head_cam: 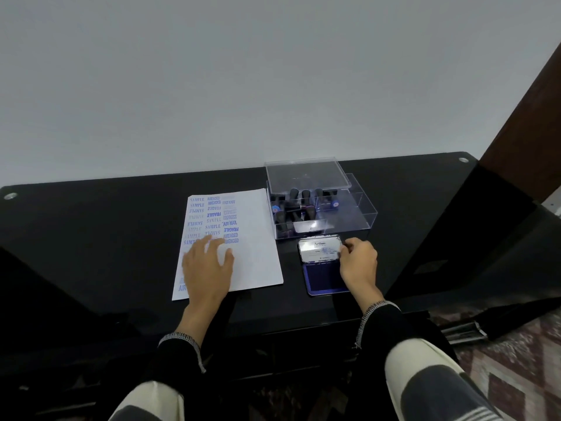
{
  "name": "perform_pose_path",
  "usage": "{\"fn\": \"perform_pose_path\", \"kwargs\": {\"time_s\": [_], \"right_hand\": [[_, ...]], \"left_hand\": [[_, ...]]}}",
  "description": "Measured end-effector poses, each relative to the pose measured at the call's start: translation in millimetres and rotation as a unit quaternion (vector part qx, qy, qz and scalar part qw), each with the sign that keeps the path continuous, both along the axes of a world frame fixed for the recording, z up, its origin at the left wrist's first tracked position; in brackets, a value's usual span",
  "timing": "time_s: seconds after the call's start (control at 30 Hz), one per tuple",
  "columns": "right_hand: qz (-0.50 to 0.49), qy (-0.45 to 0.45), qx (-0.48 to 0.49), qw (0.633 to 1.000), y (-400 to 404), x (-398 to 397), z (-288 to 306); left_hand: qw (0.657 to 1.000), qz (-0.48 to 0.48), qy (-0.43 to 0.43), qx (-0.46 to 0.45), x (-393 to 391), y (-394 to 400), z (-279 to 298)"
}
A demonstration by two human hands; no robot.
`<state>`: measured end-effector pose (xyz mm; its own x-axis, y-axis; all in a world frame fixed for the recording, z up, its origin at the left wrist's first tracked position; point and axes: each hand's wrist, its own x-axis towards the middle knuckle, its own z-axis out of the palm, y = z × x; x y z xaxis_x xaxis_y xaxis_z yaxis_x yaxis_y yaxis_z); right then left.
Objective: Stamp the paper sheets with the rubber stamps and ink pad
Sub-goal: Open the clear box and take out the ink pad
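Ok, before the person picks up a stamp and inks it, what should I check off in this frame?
1. Ink pad open, blue surface exposed, lid up: ok.
2. Paper sheet held flat by the left hand: ok.
3. Blank space left on the sheet, right side and lower part: ok.
4. Stamp box open, lid tilted back, stamps reachable: ok.
5. Right hand free to take a stamp: not ok; its fingers are at the ink pad lid.
6. Enough ink on the pad: cannot tell.
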<state>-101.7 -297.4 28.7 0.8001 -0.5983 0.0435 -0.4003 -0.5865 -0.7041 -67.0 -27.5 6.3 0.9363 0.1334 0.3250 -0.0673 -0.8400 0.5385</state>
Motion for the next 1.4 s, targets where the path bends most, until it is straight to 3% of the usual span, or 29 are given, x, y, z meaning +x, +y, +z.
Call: {"fn": "perform_pose_path", "kwargs": {"time_s": [0.13, 0.33, 0.83, 0.97, 1.07, 1.2, 1.4], "right_hand": [[-0.017, 0.043, -0.135, 0.990, 29.9, -7.6, 6.0], [0.041, 0.142, -0.158, 0.976, 64.5, -5.3, -4.9], [0.013, 0.108, -0.122, 0.987, 4.4, -4.0, -4.9], [0.052, -0.027, -0.114, 0.992, 16.3, 4.2, 1.8], [0.135, -0.102, -0.186, 0.968, 35.0, 19.4, 9.3], [0.205, -0.056, -0.233, 0.949, 43.6, 39.7, 7.0], [0.166, -0.050, -0.206, 0.963, 18.4, 46.7, 12.8]], "left_hand": [[0.984, 0.126, 0.122, 0.026, 2.1, 6.8, -3.9], [0.974, 0.142, 0.167, 0.061, 6.6, 6.4, -0.5], [0.986, 0.091, 0.136, -0.007, -5.6, -53.9, -2.5], [0.984, 0.092, 0.150, -0.012, -3.1, -48.8, 1.6], [0.982, 0.091, 0.166, -0.013, -1.9, -47.3, 6.9], [0.975, 0.100, 0.197, -0.036, 1.7, -36.8, 16.6], [0.971, 0.092, 0.181, -0.126, 8.2, -11.3, 25.6]]}}
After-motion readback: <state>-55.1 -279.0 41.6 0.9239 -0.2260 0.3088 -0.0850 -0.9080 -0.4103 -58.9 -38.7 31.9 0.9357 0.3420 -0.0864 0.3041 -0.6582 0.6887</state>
